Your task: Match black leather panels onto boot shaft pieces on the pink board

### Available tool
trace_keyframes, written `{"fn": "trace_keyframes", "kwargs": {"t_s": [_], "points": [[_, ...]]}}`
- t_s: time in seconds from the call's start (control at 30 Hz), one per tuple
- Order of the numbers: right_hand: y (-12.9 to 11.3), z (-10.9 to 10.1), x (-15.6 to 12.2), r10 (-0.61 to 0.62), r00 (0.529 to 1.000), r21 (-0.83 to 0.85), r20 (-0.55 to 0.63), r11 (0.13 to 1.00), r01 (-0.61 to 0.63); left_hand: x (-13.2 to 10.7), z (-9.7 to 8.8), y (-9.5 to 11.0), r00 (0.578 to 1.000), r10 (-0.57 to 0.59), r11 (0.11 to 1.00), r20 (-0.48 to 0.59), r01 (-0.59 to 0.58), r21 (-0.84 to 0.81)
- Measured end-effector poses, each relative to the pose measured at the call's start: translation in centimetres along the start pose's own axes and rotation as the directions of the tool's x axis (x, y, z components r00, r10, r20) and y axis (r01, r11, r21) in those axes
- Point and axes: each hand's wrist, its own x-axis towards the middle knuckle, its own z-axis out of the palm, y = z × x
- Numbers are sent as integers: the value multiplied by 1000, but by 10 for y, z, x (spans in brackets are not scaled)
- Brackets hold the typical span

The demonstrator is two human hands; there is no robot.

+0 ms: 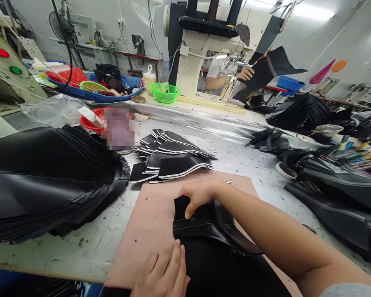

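Observation:
A black leather piece (231, 270) with a folded, seamed upper part lies over a pinkish board (154, 218) in front of me. At its upper left corner, my right hand (200, 196) grips the leather, thumb on top and the other fingers hidden behind the edge. Lower down, my left hand (163, 270) rests with its fingers stretched out, the tips at the leather's left edge. Just beyond the board lies a stack of black pieces with white edges (185, 167).
A large pile of black leather panels (49, 173) covers the table's left side. More black pieces (334, 206) lie at right. Behind are a red bowl (89, 119), a green basket (164, 93) and a sewing machine (188, 66). A co-worker's hand (245, 73) holds black material.

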Motion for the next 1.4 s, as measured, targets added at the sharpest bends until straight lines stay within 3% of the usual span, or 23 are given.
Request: {"fn": "trace_keyframes", "kwargs": {"t_s": [0.2, 0.43, 0.63, 0.73, 0.8, 0.87, 0.97, 1.0, 1.07, 1.1, 1.13, 1.2, 1.27, 1.3, 1.4], "points": [[3, 0, 2, -31, 999, -22, 12, 999, 31, -2, 3, 1, 999, -30, 999, -14, 30, -31], [-3, -2, -2, -8, 1000, -71, -8, 997, 7, 3, 6, -5, 992, 50, 997, 113, -44, -58], [0, 1, 2, 23, 999, -129, -45, 991, -29, 5, 4, -6, 992, 40, 996, 119, -30, -80], [0, 3, 0, 66, 990, -153, -121, 985, -84, 9, 3, -6, 988, 46, 995, 150, -32, -95], [-3, 7, -12, 114, 959, -168, -259, 973, -160, 13, 3, -7, 986, 35, 993, 165, -15, -118], [-9, 18, -35, 141, 875, -171, -463, 954, -244, 16, 2, -7, 988, 14, 990, 155, 8, -141], [-16, 52, -88, 147, 672, -48, -726, 964, -263, 17, 0, -8, 991, -17, 984, 130, 40, -173], [-17, 68, -106, 172, 671, 35, -722, 976, -213, 17, 0, -8, 991, -21, 983, 130, 44, -180], [-15, 104, -136, 225, 848, 223, -479, 966, -131, 15, 1, -7, 990, -22, 982, 136, 46, -181], [-11, 122, -146, 251, 900, 305, -356, 942, -142, 14, 1, -6, 990, -19, 984, 141, 44, -175], [-6, 140, -152, 312, 899, 374, -306, 908, -188, 13, 1, -5, 990, -13, 986, 143, 37, -164], [6, 167, -150, 443, 800, 483, -405, 846, -224, 12, 1, -3, 988, -2, 990, 154, 24, -140], [17, 182, -136, 516, 670, 605, -534, 787, -124, 12, 1, -1, 985, 1, 993, 173, 21, -120], [21, 184, -126, 531, 641, 662, -554, 748, -47, 13, 0, -1, 983, 3, 994, 186, 18, -111], [24, 175, -98, 553, 656, 784, -514, 613, 97, 17, -3, 0, 976, 31, 996, 215, -13, -84]]}}
